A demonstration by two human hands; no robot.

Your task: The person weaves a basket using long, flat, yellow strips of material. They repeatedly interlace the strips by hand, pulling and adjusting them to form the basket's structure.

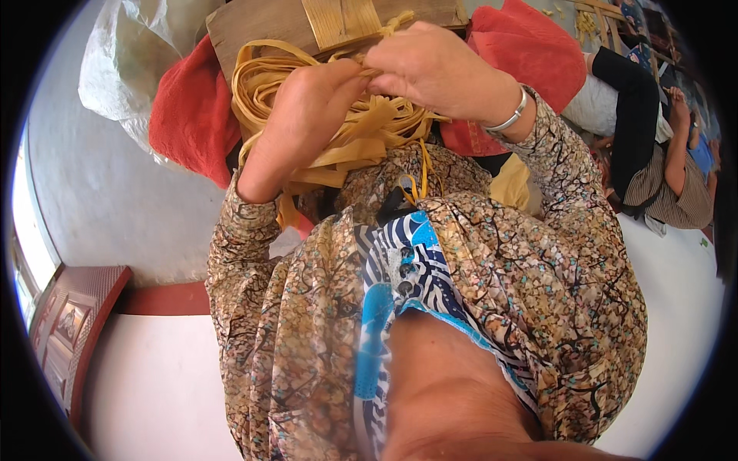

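Note:
My left hand (304, 115) and my right hand (438, 73) meet at the upper middle, both closed with fingertips pinched on a thin yellow strip (399, 21). Below and behind them a loose coiled bundle of flat yellow strips (257, 84) lies over my lap, with ends hanging down. Behind the bundle is a wooden board (242, 23) with a paler wooden block (338, 15) on it. My fingertips partly hide what they pinch.
Red cloths (184, 115) (523, 54) lie either side, with a white plastic sack (123, 69) at upper left. Other people (669, 177) sit at right near yellow scraps (584, 31). A carved wooden door (69, 330) shows at left.

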